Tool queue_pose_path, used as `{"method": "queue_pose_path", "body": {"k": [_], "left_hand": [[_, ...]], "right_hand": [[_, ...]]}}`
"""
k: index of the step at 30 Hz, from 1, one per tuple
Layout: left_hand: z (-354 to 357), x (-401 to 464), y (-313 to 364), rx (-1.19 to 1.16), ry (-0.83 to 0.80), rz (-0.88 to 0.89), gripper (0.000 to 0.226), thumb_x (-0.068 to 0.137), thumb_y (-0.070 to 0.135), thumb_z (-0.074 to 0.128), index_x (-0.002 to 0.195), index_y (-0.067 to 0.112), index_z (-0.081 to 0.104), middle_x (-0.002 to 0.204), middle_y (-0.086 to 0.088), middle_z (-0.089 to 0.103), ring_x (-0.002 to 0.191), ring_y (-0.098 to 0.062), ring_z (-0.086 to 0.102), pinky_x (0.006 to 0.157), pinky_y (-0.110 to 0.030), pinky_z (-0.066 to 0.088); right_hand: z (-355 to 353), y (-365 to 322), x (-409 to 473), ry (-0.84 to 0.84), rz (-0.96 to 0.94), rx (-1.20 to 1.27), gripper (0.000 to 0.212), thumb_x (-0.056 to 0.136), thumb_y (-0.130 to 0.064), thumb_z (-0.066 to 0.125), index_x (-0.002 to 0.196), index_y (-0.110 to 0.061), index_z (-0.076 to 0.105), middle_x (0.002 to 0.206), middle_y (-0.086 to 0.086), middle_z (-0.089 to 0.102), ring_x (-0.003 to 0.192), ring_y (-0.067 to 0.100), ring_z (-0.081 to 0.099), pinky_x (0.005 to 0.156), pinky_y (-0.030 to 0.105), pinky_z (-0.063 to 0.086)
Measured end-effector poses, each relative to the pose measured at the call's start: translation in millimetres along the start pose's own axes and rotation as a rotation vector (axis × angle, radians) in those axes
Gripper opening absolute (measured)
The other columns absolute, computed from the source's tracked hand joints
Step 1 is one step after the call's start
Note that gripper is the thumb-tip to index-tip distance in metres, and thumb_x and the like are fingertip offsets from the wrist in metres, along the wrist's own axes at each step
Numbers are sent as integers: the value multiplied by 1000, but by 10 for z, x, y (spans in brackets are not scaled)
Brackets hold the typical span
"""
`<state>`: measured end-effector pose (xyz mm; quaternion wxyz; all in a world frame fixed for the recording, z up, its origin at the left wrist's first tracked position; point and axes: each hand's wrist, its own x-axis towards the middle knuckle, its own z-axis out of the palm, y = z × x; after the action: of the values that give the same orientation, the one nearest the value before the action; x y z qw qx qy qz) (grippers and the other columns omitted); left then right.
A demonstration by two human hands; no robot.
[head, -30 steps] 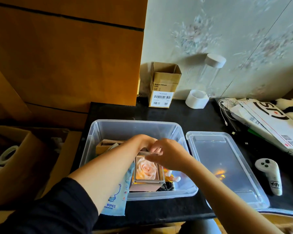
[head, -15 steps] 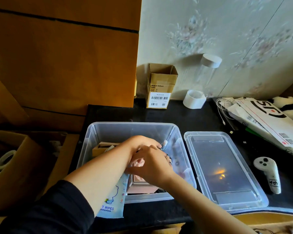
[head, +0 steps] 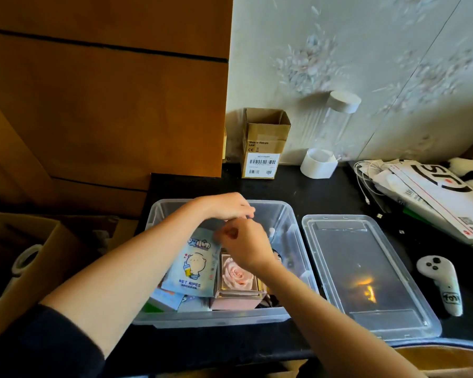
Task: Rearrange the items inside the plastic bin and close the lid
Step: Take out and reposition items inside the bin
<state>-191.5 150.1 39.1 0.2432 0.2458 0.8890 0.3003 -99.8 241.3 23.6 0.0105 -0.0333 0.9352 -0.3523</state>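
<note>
My left hand (head: 227, 205) and right hand (head: 245, 245) hover together over the back half of the clear plastic bin (head: 291, 233); fingers are curled, but whether they pinch anything I cannot tell. Inside, the wet wipes pack (head: 193, 264) leans by the left wall, the rose box (head: 236, 279) just beside it. The lid (head: 366, 271) lies flat touching the bin's right rim, on the black table (head: 298, 189).

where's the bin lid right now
In the head view the lid lies flat on the black table, right of the plastic bin, with the white controller further right.
</note>
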Motion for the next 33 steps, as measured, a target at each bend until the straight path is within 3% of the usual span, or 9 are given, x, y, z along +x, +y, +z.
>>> {"method": "queue_pose_path", "body": {"k": [3, 5, 8, 11, 14, 18, 25, 33], "left_hand": [[-51, -169, -34, -20, 112, -43, 29, 98, 27, 44, 96, 11, 68, 92, -5, 68, 78, -14, 60, 77, -32, 48], [-57, -324, -96, 46, 232, -51, 29, 98, 28, 43, 102, 13, 67, 97, -4, 68, 86, -18, 63, 80, -38, 51], [-34, -549, -151, 92, 272, -46, 26, 96, 31, 44, 97, 16, 65, 93, -4, 67, 85, -20, 62, 76, -40, 51], [25, -703, -152, 128, 245, -54, 20, 96, 33, 46, 88, 25, 62, 87, 2, 63, 75, -13, 57, 66, -33, 47], [93, -800, -164, 123, 234, -75, 25, 97, 32, 45, 101, 17, 65, 95, -2, 66, 83, -18, 61, 74, -38, 50], [164, -882, -256, 128, 249, -91, 28, 97, 32, 45, 104, 15, 66, 100, -2, 67, 87, -18, 61, 78, -39, 51], [238, -883, -341, 135, 383, -67, 24, 97, 34, 47, 104, 21, 66, 100, 2, 69, 81, -10, 59, 56, -18, 40], [245, -883, -362, 149, 397, -53, 25, 97, 34, 47, 106, 21, 66, 104, 2, 68, 84, -10, 59, 59, -16, 42]], "right_hand": [[-235, 189, 90, 99, 48, -145, 22, 92, -18, 49, 78, -16, 66, 69, -3, 63, 59, 14, 55, 55, 25, 40], [-400, 357, 164, 59, 81, -431, 19, 88, -8, 48, 87, -12, 67, 82, 5, 67, 75, 24, 63, 63, 29, 47], [-481, 463, 239, -124, 59, -771, 30, 85, 0, 53, 110, -12, 65, 109, 9, 66, 99, 28, 63, 79, 33, 51], [-474, 485, 333, -187, -18, -994, 29, 86, -1, 56, 112, -12, 64, 114, 7, 64, 106, 25, 62, 82, 29, 50], [-411, 499, 413, -216, -51, -1134, 26, 89, -6, 56, 112, -12, 63, 113, 4, 65, 105, 22, 62, 83, 27, 48], [-318, 532, 458, -267, -52, -1173, 24, 88, -9, 58, 111, -13, 64, 112, 4, 66, 106, 23, 62, 83, 28, 49], [-291, 584, 519, -276, -28, -1150, 26, 89, -5, 57, 113, -8, 64, 115, 9, 65, 109, 26, 61, 85, 30, 49], [-201, 577, 539, -263, 22, -1152, 30, 86, -7, 63, 117, -7, 62, 117, 9, 64, 109, 27, 61, 83, 31, 52]]}}
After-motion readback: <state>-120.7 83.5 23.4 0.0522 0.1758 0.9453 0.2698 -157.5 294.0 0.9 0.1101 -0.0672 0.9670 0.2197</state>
